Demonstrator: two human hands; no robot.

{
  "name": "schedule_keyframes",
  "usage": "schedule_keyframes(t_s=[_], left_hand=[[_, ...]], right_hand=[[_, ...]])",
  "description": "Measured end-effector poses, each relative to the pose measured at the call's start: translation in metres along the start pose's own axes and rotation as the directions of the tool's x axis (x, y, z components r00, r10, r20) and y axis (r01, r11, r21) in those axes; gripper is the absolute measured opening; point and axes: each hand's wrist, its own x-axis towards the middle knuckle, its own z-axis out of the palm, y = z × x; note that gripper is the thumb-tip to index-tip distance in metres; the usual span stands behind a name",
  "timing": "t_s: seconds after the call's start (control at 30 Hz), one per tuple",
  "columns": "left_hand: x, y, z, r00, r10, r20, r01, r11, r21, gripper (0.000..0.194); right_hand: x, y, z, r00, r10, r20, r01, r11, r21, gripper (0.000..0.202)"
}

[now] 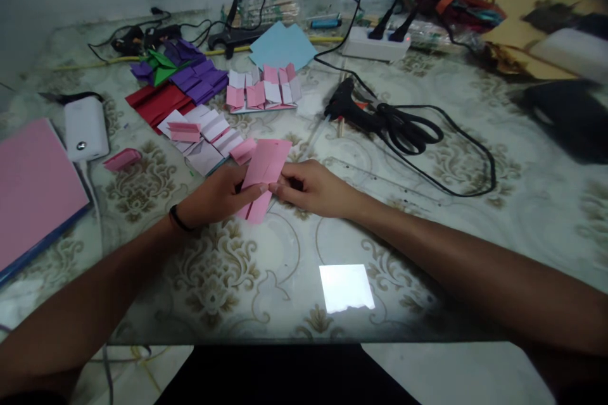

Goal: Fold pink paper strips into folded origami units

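Nearest the head camera, the person's bare forearms come in from both sides over a glossy, floral-patterned tabletop. The left hand and right hand both pinch one narrow pink paper strip, thumbs nearly meeting on top; the fingers beneath are mostly hidden. Beyond the left hand sit pink-and-white folded paper pieces, purple folded paper and red folded paper, so much folding looks done, while the held strip seems unfinished. A black glue gun lies beyond the right hand, untouched. The strip, between the hands, is matte pink and tilted, its far end mostly flat; a crease or overlap crosses it by the thumbs, and whether it is one layer or two cannot be told.
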Motion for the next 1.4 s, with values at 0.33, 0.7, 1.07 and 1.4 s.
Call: schedule_keyframes(t_s=[0.33,0.7,1.07,1.4], left_hand=[[0.0005,0.0016,0.0003,1.000,-0.009,-0.005,0.009,1.000,0.019,0.042],[0.0006,0.0024,0.0004,1.000,0.011,-0.015,-0.010,1.000,0.013,0.041],[0.0012,0.0058,0.0002,1.000,0.007,-0.020,-0.007,1.000,0.017,0.040],[0.0011,0.0058,0.0003,0.999,0.024,-0.030,-0.025,1.000,-0.012,0.039]], right_hand=[[-0.0003,-0.0001,0.0010,1.000,0.009,-0.016,-0.008,1.000,0.018,0.032],[-0.0008,0.0004,0.0008,1.000,0.002,-0.015,-0.002,1.000,0.005,0.035],[-0.0004,-0.0016,-0.0003,1.000,-0.003,-0.006,0.003,1.000,-0.023,0.031],[-0.0001,-0.0011,-0.0003,1.000,-0.016,-0.015,0.016,1.000,-0.017,0.038]])
